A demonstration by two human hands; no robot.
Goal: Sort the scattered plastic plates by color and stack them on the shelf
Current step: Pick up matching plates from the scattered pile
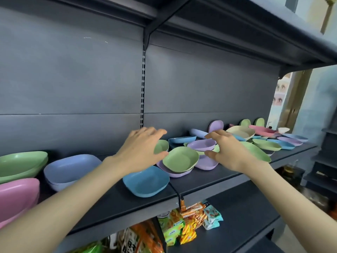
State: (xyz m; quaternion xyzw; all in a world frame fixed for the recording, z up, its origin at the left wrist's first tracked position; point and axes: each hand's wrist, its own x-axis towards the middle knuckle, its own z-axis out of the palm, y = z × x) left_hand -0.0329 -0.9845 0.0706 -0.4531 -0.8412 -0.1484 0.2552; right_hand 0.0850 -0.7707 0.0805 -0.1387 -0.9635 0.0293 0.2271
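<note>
Head view: the left hand (144, 148) and right hand (225, 152) hover spread, grasping nothing, either side of a green plate (180, 158). It is nested in a purple plate (177, 173) on the shelf (209, 181). I would lift it by opposite rims, leave the purple one behind, and carry it to the green stack (21, 163) at far left. The hands hide the plates behind them, and I cannot tell whether the left thumb touches the rim.

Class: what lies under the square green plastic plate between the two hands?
A lilac plastic plate, only its front rim showing; its inside is covered by the green plate. Anything beneath cannot be seen.
</note>
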